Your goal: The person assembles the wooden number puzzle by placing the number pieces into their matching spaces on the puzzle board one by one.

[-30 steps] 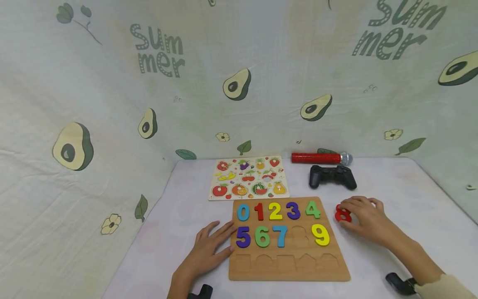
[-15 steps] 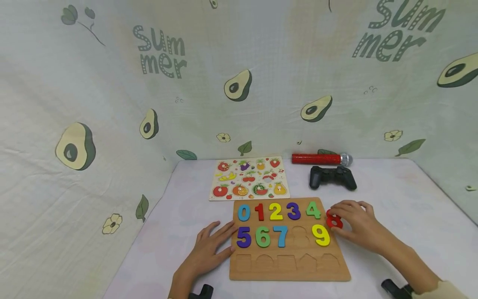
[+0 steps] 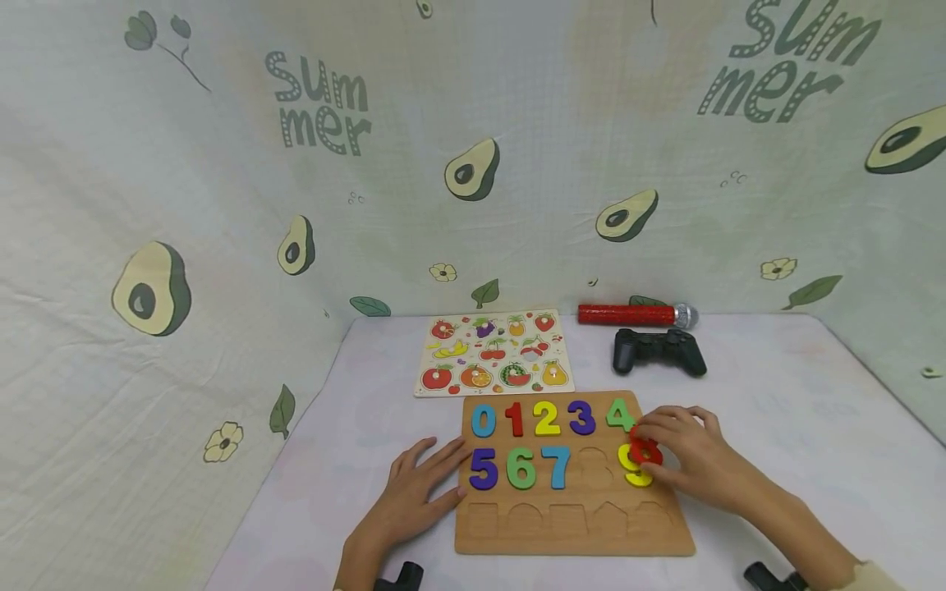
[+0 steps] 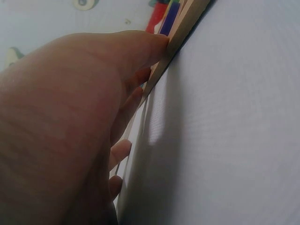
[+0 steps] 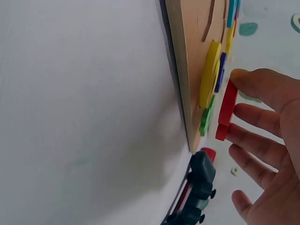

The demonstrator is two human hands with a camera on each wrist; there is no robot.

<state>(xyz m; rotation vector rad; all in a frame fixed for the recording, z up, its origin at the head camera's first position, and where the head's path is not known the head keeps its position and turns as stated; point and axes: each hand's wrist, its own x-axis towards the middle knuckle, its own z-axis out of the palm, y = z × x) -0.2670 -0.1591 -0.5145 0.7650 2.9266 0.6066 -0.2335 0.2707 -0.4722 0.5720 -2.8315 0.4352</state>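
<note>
Between thumb and fingers my right hand (image 3: 695, 455) pinches a red number 8 piece (image 5: 227, 110). In the head view the 8 overlaps the yellow 9 (image 3: 632, 476) on the wooden number board (image 3: 569, 529); the right wrist view shows it raised off the board's surface. My left hand (image 3: 414, 492) lies with spread, fairly straight fingers, its fingertips at the board's left edge. Colored numbers 0 to 7 sit in two rows, among them the light blue 7 (image 3: 557, 467). An 8-shaped recess (image 3: 594, 469) lies between 7 and 9. The bottom row shows several bare shaped recesses.
Behind the number board lies a fruit puzzle board (image 3: 493, 353). A red microphone (image 3: 628, 313) and a black game controller (image 3: 658, 351) lie at the back right. A cloth (image 3: 547, 238) printed with avocados hangs behind the white table (image 3: 310, 509).
My right hand has carried the red 8 leftward, from the table beside the board to over the yellow 9. The left hand has stayed at the board's edge.
</note>
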